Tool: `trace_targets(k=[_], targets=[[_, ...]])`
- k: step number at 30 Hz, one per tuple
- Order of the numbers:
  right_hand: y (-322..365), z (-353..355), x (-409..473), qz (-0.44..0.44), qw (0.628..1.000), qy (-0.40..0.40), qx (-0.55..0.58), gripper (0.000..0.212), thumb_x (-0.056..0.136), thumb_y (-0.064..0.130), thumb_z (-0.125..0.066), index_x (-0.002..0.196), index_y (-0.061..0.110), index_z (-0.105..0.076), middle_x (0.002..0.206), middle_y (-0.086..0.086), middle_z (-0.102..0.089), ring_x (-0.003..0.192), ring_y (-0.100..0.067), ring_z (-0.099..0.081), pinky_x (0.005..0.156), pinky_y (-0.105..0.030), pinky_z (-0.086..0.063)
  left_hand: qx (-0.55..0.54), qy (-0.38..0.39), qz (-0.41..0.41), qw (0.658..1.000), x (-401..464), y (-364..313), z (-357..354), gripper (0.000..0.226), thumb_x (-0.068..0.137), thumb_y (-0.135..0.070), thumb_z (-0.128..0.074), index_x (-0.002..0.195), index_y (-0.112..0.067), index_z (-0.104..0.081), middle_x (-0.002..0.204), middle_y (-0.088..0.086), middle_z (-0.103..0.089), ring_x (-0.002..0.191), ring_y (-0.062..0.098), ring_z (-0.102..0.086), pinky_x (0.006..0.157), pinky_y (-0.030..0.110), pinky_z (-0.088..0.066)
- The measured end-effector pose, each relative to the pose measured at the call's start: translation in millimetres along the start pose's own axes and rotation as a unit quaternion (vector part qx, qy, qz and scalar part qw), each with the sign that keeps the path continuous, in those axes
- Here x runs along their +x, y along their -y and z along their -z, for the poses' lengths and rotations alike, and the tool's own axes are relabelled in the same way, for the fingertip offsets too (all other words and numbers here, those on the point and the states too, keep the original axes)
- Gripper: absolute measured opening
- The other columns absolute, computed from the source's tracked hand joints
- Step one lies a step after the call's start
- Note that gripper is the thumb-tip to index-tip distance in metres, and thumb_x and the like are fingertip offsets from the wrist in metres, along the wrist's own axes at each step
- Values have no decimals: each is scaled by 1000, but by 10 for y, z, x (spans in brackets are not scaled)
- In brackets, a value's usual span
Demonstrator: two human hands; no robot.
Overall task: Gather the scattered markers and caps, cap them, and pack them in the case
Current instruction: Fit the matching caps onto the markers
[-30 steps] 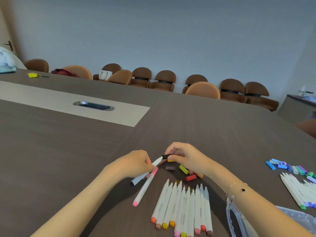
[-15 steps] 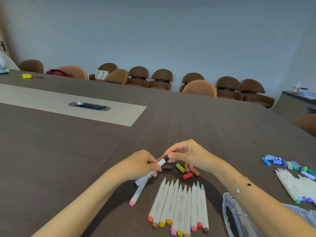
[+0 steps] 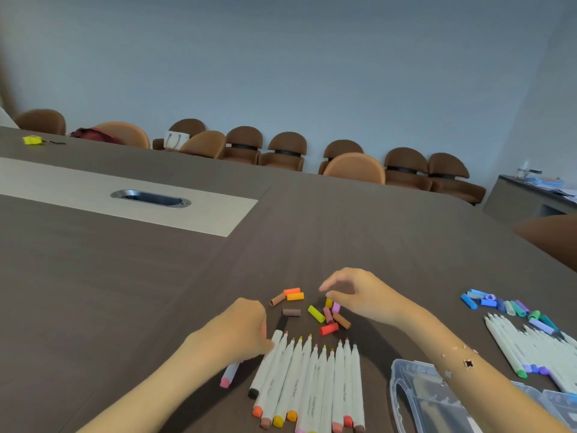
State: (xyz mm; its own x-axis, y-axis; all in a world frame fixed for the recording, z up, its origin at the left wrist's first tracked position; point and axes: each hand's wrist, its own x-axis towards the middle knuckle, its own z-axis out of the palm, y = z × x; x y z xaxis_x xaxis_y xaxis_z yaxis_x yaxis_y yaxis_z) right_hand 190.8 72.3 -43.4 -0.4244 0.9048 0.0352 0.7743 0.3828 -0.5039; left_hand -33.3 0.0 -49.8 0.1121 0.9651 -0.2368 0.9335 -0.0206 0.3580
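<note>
Markers [image 3: 312, 379] lay in a tight row of about eleven at the lower centre of the frame, tips pointing up, their bottom ends partly cut off by the frame edge. One black-ended marker [image 3: 265, 364] lay at the row's left side, and a pink-ended marker [image 3: 230, 374] sat half hidden under the left hand [image 3: 240, 332], whose fingers curled down; what they gripped could not be told. About nine loose caps [image 3: 315, 312] were scattered just above the row. Over them hung the right hand [image 3: 359, 295], fingers loosely bent and holding nothing. A clear case [image 3: 415, 398] sat at the lower right, partly cut off. A second marker pile [image 3: 530, 348] was too blurred to count.
</note>
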Motion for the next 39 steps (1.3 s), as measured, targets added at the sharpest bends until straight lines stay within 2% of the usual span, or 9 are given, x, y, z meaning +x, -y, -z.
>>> trace_targets(k=[4,7,11,14,18,27,33,36,39], targets=[[2,33,-110,14,998,38,-52,18,94,18,-56,99,28,-70,100,18,-58,96,1,-56,80,-5,-43,0,16,-7,1000,-25,-28,-59,19,87,-31,-63,88,-13,-68,80,1,-61,71,12,-57,70,21,-48],[15,23,-123,18,995,45,-87,18,94,21,-56,99,25,-73,84,25,-49,83,2,-54,65,-3,-39,8,-10,-16,1000,-48,-51,-60,20,87,-33,-63,92,-13,-66,85,1,-62,71,11,-55,69,21,-47],[4,-22,-84,22,993,35,-113,19,95,21,-54,103,28,-69,103,15,-56,97,-3,-54,72,-2,-36,12,14,-20,1000,-101,-87,-80,12,88,-28,-62,81,-20,-58,88,0,-63,76,11,-59,70,20,-47],[6,-43,-38,19,992,22,-121,22,95,19,-54,110,30,-65,121,9,-55,113,-8,-52,83,-7,-38,13,32,-8,999,-98,-98,-72,13,89,-29,-60,85,-17,-58,83,-1,-60,78,13,-60,71,20,-49],[32,-55,32,27,991,14,-132,22,94,19,-54,111,28,-65,124,7,-55,115,-9,-51,90,-13,-40,22,30,-1,999,-66,-106,-108,14,88,-31,-62,84,-19,-54,78,-4,-55,77,12,-60,76,22,-50],[148,-229,424,45,993,8,-108,26,95,23,-53,119,28,-63,136,5,-52,126,-13,-46,103,-28,-40,-22,16,12,1000,-12,-92,-99,30,91,-33,-53,65,-21,-44,63,-4,-42,56,8,-40,61,19,-37],[163,-376,643,39,992,56,-105,24,92,23,-59,115,25,-68,128,2,-59,113,-15,-55,93,-25,-46,-91,-8,12,996,43,-16,43,20,95,-32,-51,79,-20,-51,73,-1,-53,57,8,-42,55,18,-35],[132,-413,669,18,992,36,-116,25,91,24,-60,115,24,-67,126,2,-60,109,-15,-57,89,-23,-47,-107,-6,20,994,60,14,45,21,95,-32,-50,93,-15,-63,85,4,-69,67,11,-57,57,18,-48],[80,-450,693,5,995,9,-96,27,91,25,-61,118,23,-65,118,1,-64,102,-11,-60,86,-21,-49,-113,-23,21,993,52,32,57,21,94,-29,-50,99,-13,-64,101,10,-69,80,18,-63,69,29,-57]])
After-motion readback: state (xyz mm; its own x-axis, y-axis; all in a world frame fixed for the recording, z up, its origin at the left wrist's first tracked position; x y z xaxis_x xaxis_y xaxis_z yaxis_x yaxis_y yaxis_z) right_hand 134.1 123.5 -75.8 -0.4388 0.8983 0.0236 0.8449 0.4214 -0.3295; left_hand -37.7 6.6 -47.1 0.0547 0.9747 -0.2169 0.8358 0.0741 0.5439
